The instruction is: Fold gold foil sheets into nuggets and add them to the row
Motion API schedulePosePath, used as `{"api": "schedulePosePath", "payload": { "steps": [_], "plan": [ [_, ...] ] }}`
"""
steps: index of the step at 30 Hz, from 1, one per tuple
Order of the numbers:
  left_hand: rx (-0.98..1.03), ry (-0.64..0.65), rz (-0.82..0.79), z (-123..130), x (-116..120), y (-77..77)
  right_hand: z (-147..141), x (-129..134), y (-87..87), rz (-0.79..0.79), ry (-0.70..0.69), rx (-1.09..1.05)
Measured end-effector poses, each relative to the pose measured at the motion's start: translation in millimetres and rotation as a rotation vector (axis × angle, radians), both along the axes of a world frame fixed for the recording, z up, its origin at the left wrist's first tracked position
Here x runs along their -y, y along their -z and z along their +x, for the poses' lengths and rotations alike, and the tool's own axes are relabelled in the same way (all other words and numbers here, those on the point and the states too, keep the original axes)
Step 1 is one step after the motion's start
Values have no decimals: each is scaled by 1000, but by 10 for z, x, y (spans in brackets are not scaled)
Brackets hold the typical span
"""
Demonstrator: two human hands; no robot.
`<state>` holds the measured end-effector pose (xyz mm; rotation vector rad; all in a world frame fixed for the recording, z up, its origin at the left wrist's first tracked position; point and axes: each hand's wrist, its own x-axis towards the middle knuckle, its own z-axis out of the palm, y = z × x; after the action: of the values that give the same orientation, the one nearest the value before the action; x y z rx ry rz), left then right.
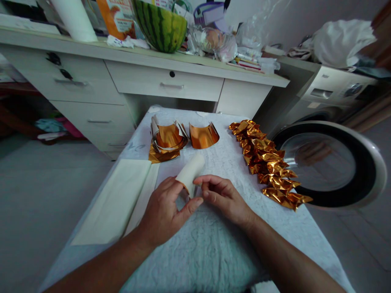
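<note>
In the middle of the table, my left hand (163, 211) is closed around the near end of a rolled foil paper sheet (193, 169), white outside with a gold edge showing at its open end. My right hand (221, 197) pinches at the roll's right side with thumb and fingers. Beyond the roll sit a stack of curled gold foil sheets (168, 137) and a single curled foil sheet (204, 137), gold side up. White paper sheets (114, 195) lie flat to the left. Several folded gold foil pieces (262, 154) run in a row on the right.
A pale quilted cloth covers the table (210, 252). Behind it stands a white desk (171, 83) with drawers, holding a cut watermelon (160, 26), a paper roll (75, 20) and plastic bags. At right, a washing machine's open round door (371, 162) reaches close to the table's edge.
</note>
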<state>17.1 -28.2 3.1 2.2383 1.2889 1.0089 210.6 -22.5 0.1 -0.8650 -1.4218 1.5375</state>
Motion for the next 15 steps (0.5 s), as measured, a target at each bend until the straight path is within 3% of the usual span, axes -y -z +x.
{"api": "schedulePosePath", "payload": {
  "steps": [5,7,9,13,15],
  "plan": [
    [84,-83,-133,-27,-29,8,8,37,6,30,-64,48],
    [137,-86,-188,-21,-46,6,3,43,-3,50,-30,93],
    [190,-74,-236,-12,-59,5,6,37,-16,74,111,161],
    [306,-52,-313,-3,-74,39,48,-7,-20,208,597,327],
    [392,-23,-374,-6,-82,70,73,-37,-4,253,690,349]
  ]
}}
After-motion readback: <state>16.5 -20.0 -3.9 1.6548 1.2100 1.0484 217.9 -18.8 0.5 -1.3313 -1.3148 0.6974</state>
